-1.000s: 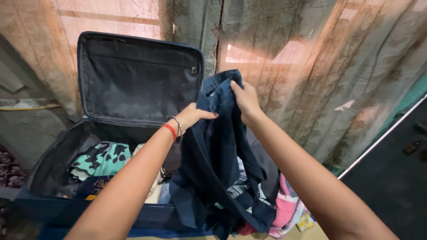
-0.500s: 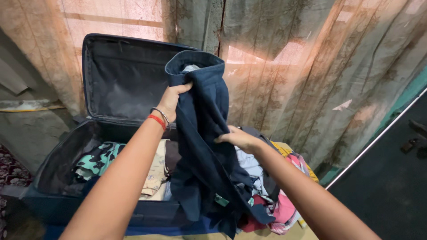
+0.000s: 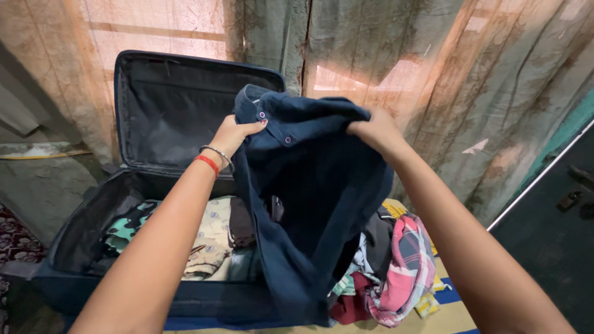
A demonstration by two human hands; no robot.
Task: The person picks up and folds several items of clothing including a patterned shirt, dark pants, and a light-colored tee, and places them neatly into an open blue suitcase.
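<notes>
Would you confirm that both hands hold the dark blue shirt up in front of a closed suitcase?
Not quite: the suitcase is open, its lid propped upright, with clothes lying inside, as the head view shows. The rest stands: the left hand and right hand hold up the dark blue shirt.

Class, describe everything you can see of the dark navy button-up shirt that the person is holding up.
The dark navy button-up shirt looks like soft, matte woven cloth. Its collar is at the top left, with two small purple buttons along the front edge below it. It hangs open and crumpled, held up by its top edge: the left hand grips near the collar and the right hand pinches the other end. Its lower part drapes down in front of the open dark blue suitcase and the clothes pile.
</notes>
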